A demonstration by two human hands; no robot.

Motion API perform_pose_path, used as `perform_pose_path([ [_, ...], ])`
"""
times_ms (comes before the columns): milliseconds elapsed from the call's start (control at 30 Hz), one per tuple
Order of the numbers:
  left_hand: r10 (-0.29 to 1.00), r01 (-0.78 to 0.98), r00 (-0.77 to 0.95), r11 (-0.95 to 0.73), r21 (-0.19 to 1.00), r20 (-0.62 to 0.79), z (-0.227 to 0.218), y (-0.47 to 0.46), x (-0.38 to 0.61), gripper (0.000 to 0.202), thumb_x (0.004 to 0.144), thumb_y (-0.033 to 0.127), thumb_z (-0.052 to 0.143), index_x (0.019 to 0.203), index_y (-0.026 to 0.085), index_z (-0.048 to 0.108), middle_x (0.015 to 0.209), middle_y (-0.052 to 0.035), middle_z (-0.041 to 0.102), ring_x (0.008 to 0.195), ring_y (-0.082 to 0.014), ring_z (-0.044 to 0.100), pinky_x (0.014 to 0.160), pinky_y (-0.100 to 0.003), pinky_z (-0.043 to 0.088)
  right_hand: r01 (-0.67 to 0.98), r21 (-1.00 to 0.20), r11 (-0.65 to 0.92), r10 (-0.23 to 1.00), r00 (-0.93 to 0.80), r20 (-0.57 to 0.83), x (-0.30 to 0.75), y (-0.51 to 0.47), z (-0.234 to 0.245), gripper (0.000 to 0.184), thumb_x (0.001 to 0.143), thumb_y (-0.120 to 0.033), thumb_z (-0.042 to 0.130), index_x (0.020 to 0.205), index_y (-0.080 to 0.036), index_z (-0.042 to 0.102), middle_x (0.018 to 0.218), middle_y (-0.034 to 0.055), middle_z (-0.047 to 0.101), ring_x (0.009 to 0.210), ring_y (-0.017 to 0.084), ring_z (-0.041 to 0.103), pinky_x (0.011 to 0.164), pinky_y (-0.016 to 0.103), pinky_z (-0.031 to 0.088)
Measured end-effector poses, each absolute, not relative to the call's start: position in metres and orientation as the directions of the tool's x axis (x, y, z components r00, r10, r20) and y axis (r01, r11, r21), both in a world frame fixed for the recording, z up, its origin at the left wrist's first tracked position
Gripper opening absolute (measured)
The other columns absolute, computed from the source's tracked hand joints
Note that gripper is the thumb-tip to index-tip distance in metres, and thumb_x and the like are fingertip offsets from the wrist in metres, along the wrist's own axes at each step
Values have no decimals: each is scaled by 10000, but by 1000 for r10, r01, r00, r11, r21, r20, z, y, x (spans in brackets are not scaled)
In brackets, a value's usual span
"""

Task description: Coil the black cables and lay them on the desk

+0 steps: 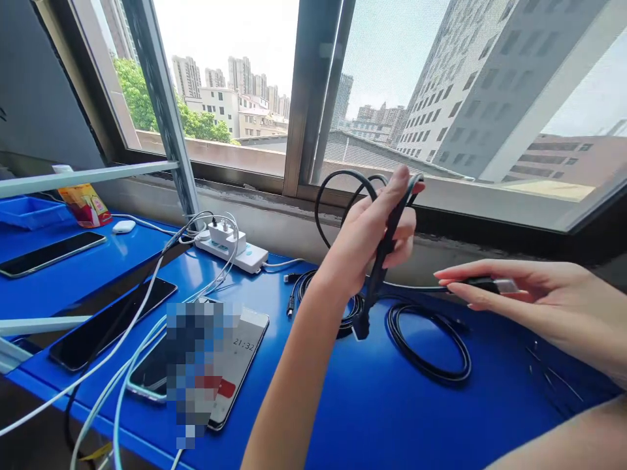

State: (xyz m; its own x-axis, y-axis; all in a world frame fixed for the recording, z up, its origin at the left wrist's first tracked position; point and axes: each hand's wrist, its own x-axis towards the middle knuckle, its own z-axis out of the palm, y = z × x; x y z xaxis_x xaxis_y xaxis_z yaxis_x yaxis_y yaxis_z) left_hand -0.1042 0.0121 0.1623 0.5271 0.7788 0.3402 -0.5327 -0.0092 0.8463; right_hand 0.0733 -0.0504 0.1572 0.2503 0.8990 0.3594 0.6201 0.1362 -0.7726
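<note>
Head view, cable winding partly complete. The left hand point(372, 235) was raised in front of the window sill point(490, 196), its fingers closed around several loops of a black USB cable point(375, 281); the loops arched above the knuckles, and a doubled strand hung from the fist towards the blue table point(392, 418). The right hand point(529, 303) was lower and to the right, well apart from the left. Its fingers lay nearly straight, and thumb and forefinger pinched the cable's plug point(494, 284), whose metal tip pointed right. Between the two hands a stretch of the same cable lay in a slack loop point(431, 373) on the table, just below and to the left of the right hand. On this evidence some turns were gathered in the left hand, while the slack loop and the plug end remained outside the bundle, so the winding appeared somewhat past its start and not yet finished. A second black cable coil point(304, 287) lay on the table behind the left wrist; whether it belonged to the held cable could not be told. Farther left stood a white power strip point(235, 251) with chargers plugged in, from which white cables point(147, 294) ran to a lit smartphone point(240, 365); two dark smartphones point(112, 320) point(51, 251) lay beside it.
</note>
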Motion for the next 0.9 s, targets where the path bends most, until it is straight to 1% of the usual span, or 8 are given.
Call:
perform_pose_path([
  [100, 702, -490, 571, -122, 863, 424, 161, 8, -111, 244, 923, 400, 507, 857, 183, 595, 470, 83, 301, 321, -13, 299, 342, -149, 235, 684, -728, 39, 965, 164, 206, 64, -53, 166, 553, 374, -735, 744, 686, -279, 767, 809, 116, 728, 738, 310, 690, 547, 349, 581],
  [300, 531, -440, 691, -229, 868, 490, 156, -7, -105, 268, 794, 416, 681, 869, 200, 540, 484, 105, 419, 359, -26, 347, 378, -167, 270, 506, -817, 277, 915, 120, 385, 52, -53, 165, 927, 611, -932, 388, 1126, -227, 700, 1049, 137, 701, 997, 326, 657, 780, 427, 575],
  [367, 405, -376, 801, -233, 897, 441, 155, -10, -102, 320, 753, 443, 713, 805, 191, 524, 472, 106, 427, 371, -34, 370, 391, -170, 290, 419, -854, 308, 899, 164, 405, 47, -51, 165, 895, 650, -906, 391, 1116, -206, 696, 981, 126, 711, 987, 320, 659, 808, 432, 562],
  [433, 339, -286, 865, -273, 918, 371, 154, -11, -102, 351, 761, 474, 693, 720, 181, 504, 471, 86, 452, 405, -54, 422, 415, -181, 330, 359, -883, 303, 892, 220, 395, 44, -49, 167, 719, 640, -797, 562, 979, -186, 730, 887, 106, 715, 917, 299, 675, 790, 393, 563],
  [533, 434, -201, 821, -389, 899, 371, 155, -11, -103, 374, 830, 493, 600, 674, 160, 535, 513, 39, 516, 490, -78, 483, 485, -198, 381, 287, -906, 310, 877, 282, 389, 41, -49, 171, 507, 554, -598, 730, 845, -184, 736, 726, 69, 697, 715, 241, 678, 610, 310, 561],
  [633, 602, -200, 647, -459, 866, 468, 159, -7, -109, 348, 888, 466, 508, 766, 153, 599, 570, 13, 573, 561, -103, 532, 543, -211, 413, 266, -879, 395, 818, 333, 469, 44, -54, 172, 468, 566, -523, 734, 898, -194, 734, 670, 46, 684, 606, 192, 650, 477, 257, 517],
  [767, 734, -248, 386, -501, 829, 559, 164, 3, -124, 161, 858, 322, 569, 869, 169, 618, 668, 3, 625, 669, -124, 599, 584, -199, 454, 302, -840, 451, 713, 444, 543, 52, -63, 172, 475, 630, -563, 692, 931, -195, 716, 629, 44, 668, 460, 152, 572, 328, 218, 398],
  [900, 770, -274, 152, -570, 775, 620, 163, 16, -138, 133, 838, 313, 606, 866, 190, 646, 810, -4, 654, 685, -103, 624, 553, -172, 460, 294, -867, 403, 642, 584, 497, 62, -63, 171, 553, 557, -669, 700, 802, -173, 686, 607, 64, 654, 299, 86, 386, 256, 206, 186],
])
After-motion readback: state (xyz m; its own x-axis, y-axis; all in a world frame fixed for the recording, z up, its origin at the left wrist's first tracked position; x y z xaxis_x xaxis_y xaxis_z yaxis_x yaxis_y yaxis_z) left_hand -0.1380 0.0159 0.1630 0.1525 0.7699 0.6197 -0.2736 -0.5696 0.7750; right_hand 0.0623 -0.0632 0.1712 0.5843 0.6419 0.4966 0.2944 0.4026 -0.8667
